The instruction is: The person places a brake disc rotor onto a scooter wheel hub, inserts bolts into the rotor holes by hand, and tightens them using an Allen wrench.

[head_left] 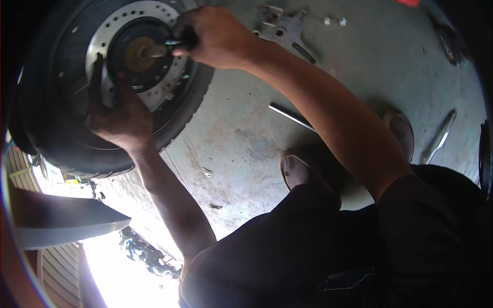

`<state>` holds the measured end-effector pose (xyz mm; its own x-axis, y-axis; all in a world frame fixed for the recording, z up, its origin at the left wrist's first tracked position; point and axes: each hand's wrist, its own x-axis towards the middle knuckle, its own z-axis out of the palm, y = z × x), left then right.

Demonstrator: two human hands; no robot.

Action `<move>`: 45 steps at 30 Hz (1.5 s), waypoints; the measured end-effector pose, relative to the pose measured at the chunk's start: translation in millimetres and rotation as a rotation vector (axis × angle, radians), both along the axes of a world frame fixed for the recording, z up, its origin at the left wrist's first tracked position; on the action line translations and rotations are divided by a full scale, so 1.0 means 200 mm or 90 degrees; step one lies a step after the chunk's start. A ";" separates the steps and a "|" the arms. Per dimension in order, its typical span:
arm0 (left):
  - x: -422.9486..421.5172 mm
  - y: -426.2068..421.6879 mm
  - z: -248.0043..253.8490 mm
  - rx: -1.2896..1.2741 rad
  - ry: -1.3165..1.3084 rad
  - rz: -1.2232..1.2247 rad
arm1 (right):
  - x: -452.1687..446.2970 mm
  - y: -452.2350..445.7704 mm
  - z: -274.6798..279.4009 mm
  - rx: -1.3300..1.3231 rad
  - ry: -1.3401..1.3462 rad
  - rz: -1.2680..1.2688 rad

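A wheel with a black tyre (177,120) stands at the upper left, with a perforated brake disc (110,31) around its dark hub. From the hub's centre a metal axle (153,52) sticks out. My left hand (120,110) is against the lower left of the disc, its fingers spread and pointing up. Just right of the axle, my right hand (208,38) is closed around a small tool (173,44), most of it hidden in the fingers; its tip is at the disc's right side.
On the floor (236,128) lie a metal bracket (290,31), two small bolts (335,21), a thin rod (291,116) and a long shiny tool (442,134). My shoes (295,172) are below the rod. A grey panel (72,220) juts in at the lower left.
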<state>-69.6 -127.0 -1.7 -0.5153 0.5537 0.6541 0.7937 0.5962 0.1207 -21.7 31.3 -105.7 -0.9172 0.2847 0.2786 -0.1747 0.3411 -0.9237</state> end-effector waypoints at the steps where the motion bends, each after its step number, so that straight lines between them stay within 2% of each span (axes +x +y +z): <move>1: 0.00 -0.01 0.00 0.009 0.013 0.004 | 0.00 -0.03 0.00 -0.013 -0.003 -0.010; 3: -0.01 -0.02 0.01 -0.025 0.015 0.013 | -0.01 -0.06 0.00 -0.027 -0.015 -0.025; 6: -0.01 -0.02 0.01 -0.056 0.053 0.060 | -0.03 -0.06 0.02 0.065 -0.048 0.010; 7: -0.01 -0.02 0.01 -0.056 0.052 0.057 | -0.02 -0.08 0.03 0.083 -0.046 -0.036; 12: -0.07 -0.04 0.02 -0.107 0.165 -0.008 | -0.01 -0.08 0.10 0.015 -0.109 -0.013; 18: -0.05 -0.04 0.02 -0.120 0.168 0.003 | -0.06 -0.13 0.13 0.050 -0.008 -0.043; 21: -0.07 -0.05 0.03 -0.129 0.185 -0.003 | -0.03 -0.09 0.14 0.100 -0.076 0.033; 23: -0.10 -0.07 0.02 -0.124 0.166 -0.006 | 0.00 -0.11 0.09 0.091 -0.075 0.025; 25: -0.11 -0.08 0.03 -0.120 0.150 -0.013 | -0.03 -0.12 0.00 -0.049 0.147 -0.109; 27: -0.11 -0.08 0.03 -0.142 0.190 -0.035 | -0.04 -0.15 0.03 -0.085 0.188 -0.099; 28: -0.11 -0.08 0.02 -0.143 0.192 -0.035 | -0.05 -0.19 0.16 0.064 -0.068 -0.106; 30: -0.11 -0.07 0.01 -0.087 0.179 -0.048 | -0.05 -0.19 0.16 0.218 -0.323 -0.111; 32: -0.09 -0.06 0.01 -0.081 0.164 -0.029 | -0.04 -0.16 -0.06 -0.157 0.142 -0.061; 36: -0.08 -0.06 0.03 -0.101 0.145 -0.001 | -0.03 -0.17 -0.04 -0.108 0.167 -0.083; 38: -0.09 -0.07 0.03 -0.107 0.165 -0.003 | -0.03 -0.16 -0.02 -0.070 0.062 -0.067; 40: -0.06 -0.05 0.04 -0.104 0.191 -0.006 | -0.04 -0.18 -0.03 -0.037 0.094 -0.084; 41: 0.00 -0.02 0.04 -0.103 0.127 0.078 | -0.05 -0.17 -0.03 -0.002 0.126 -0.101; 42: 0.04 0.00 0.05 -0.092 0.062 0.156 | -0.03 -0.17 0.00 -0.036 0.105 -0.077; 43: 0.04 0.01 0.05 -0.065 0.069 0.081 | -0.02 -0.17 0.01 -0.050 0.095 -0.067; 44: 0.06 0.02 0.06 -0.084 0.055 0.124 | -0.02 -0.16 0.04 -0.094 0.057 -0.037; 45: 0.06 0.02 0.07 -0.037 -0.025 0.100 | -0.03 -0.16 0.04 -0.140 0.051 -0.004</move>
